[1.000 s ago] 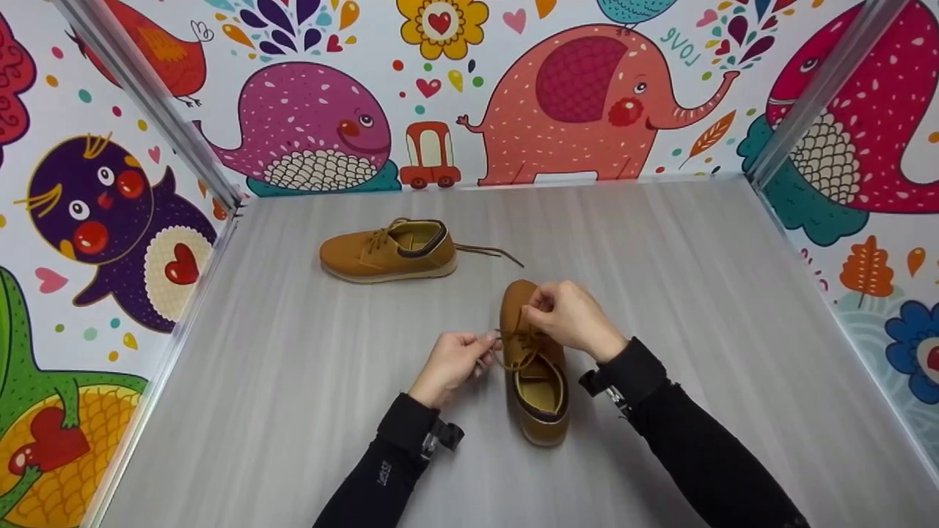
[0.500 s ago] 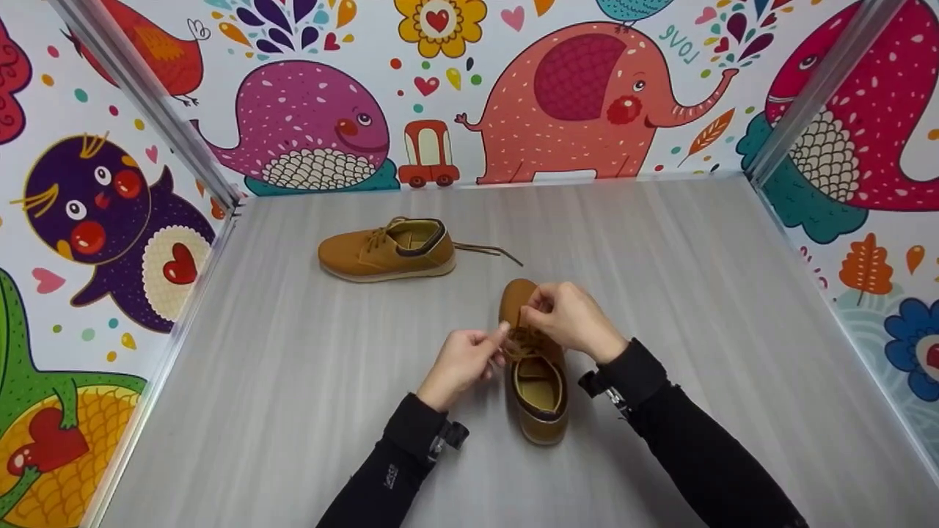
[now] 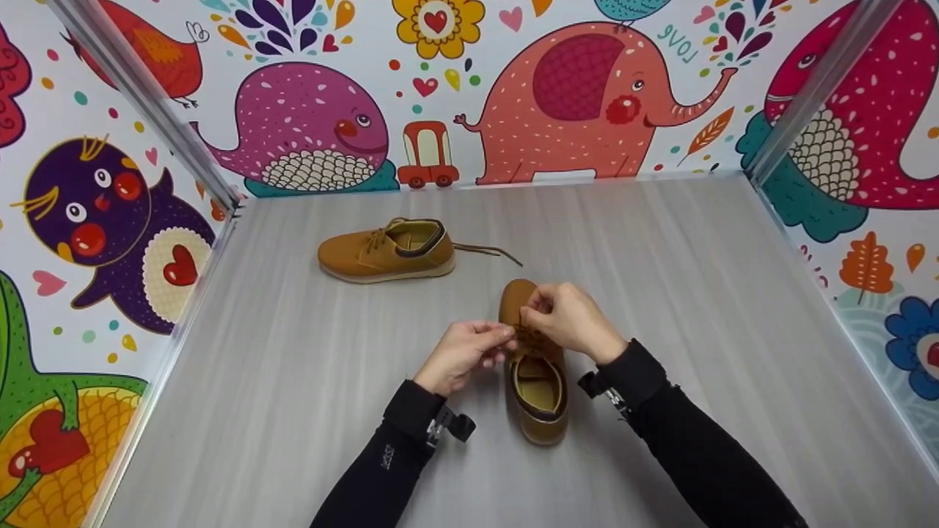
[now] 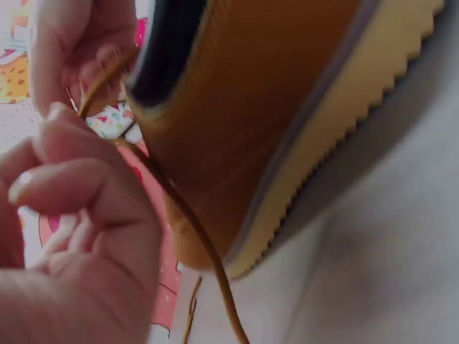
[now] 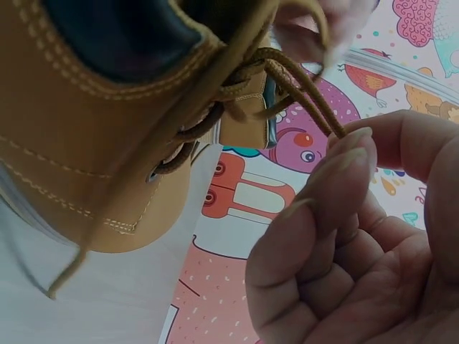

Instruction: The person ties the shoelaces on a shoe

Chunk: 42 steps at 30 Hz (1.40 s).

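Note:
A tan lace-up shoe [image 3: 540, 424] stands on the floor, toe pointing away from me. At its right side, my right hand [image 3: 576, 319] pinches a doubled strand, a loop of the brown shoelace [image 5: 305, 93], drawn up from the knot area in the right wrist view. My left hand [image 3: 462, 353] is at the left of the laces, thumb and forefinger pinching lace by the loop. In the left wrist view, one loose lace end [image 4: 204, 240] hangs down past the shoe's side. Fingers partly hide the lacing from above.
A matching tan shoe [image 3: 352, 253] lies farther back to the left, toe pointing left, its laces [image 3: 488, 251] trailing right. Walls with cartoon animals [image 3: 572, 110] border the grey floor [image 3: 293, 411] at the back and both sides.
My left hand has moved slightly up and right, closer to the right hand, bringing the lace over the shoe's lacing. The right hand has stayed almost still, keeping its pinch.

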Available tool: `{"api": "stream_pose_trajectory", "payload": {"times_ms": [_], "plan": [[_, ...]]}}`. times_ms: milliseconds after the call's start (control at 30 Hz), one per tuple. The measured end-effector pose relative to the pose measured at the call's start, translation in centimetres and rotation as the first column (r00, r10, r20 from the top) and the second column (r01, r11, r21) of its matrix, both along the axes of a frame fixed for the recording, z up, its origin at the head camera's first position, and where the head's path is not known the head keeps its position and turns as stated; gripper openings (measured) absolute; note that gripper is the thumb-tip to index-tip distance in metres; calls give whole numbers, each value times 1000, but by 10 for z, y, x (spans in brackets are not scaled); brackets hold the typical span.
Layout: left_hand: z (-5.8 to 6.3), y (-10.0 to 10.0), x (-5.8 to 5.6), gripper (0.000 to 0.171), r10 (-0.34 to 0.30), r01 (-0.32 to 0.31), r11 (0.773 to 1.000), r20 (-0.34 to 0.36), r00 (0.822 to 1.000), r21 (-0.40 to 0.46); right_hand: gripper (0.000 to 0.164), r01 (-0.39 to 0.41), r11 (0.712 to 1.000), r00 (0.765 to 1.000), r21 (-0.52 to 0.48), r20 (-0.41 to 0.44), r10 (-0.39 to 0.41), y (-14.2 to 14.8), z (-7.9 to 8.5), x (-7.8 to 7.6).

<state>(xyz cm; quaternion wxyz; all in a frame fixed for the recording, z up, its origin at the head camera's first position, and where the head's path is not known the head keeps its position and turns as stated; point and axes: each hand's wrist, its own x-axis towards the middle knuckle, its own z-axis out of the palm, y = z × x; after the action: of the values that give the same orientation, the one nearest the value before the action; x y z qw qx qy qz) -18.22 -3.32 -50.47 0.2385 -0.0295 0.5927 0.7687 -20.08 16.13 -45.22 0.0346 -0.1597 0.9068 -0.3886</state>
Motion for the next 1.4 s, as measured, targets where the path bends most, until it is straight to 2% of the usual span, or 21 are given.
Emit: {"api": "stream_pose_trajectory", "payload": {"times_ms": [67, 133, 233, 300, 367, 500, 633, 733, 867, 1000, 1100, 1233, 1300, 1400], "plan": [[2, 3, 4, 9, 47, -45, 997, -32, 998, 57, 11, 0, 1000, 1000, -8, -2, 0, 1, 0, 0], [2, 7, 9, 10, 62, -60, 998, -82, 995, 36, 11, -1, 1000, 1000, -18, -13, 1, 1, -1, 0], [0, 12, 14, 13, 17, -37, 993, -165, 986, -116, 12, 0, 1000, 1000, -28, -27, -1, 2, -2, 0], [-1, 14, 16, 12, -36, -15, 971, -211, 977, -238, 12, 5, 1000, 1000, -31, -29, -6, 2, -2, 1], [0, 15, 18, 12, -78, -3, 947, -241, 967, -320, 11, 8, 999, 1000, -33, -27, -9, 2, -2, 1], [3, 14, 18, 13, -120, -8, 912, -283, 952, -411, 10, 11, 999, 1000, -43, -18, -12, 2, -2, 3], [6, 11, 16, 19, -114, -56, 885, -330, 937, -463, 8, -7, 999, 1000, -51, -11, 7, 2, -1, 5], [8, 9, 14, 25, -66, -90, 899, -335, 940, -428, 8, -28, 998, 1000, -48, -10, 28, 2, 0, 7], [10, 8, 12, 40, 14, -92, 945, -243, 970, -313, 6, -68, 997, 997, -42, -26, 67, 2, -1, 11], [11, 8, 10, 46, 31, -60, 972, -133, 991, -225, 5, -131, 990, 989, -45, -72, 128, 2, -4, 16], [10, 8, 8, 40, 19, -39, 981, -105, 994, -192, 7, -163, 985, 980, -56, -126, 154, 4, -7, 20], [9, 7, 7, 27, 22, -54, 978, -159, 987, -200, 7, -119, 991, 973, -54, -204, 105, 9, -12, 27], [10, 7, 8, 21, 24, -73, 970, -210, 977, -230, 6, -87, 996, 970, -31, -229, 78, 10, -16, 32], [10, 8, 8, 17, 23, -102, 955, -274, 961, -279, 8, -76, 997, 963, 31, -257, 81, 10, -24, 40]]}}
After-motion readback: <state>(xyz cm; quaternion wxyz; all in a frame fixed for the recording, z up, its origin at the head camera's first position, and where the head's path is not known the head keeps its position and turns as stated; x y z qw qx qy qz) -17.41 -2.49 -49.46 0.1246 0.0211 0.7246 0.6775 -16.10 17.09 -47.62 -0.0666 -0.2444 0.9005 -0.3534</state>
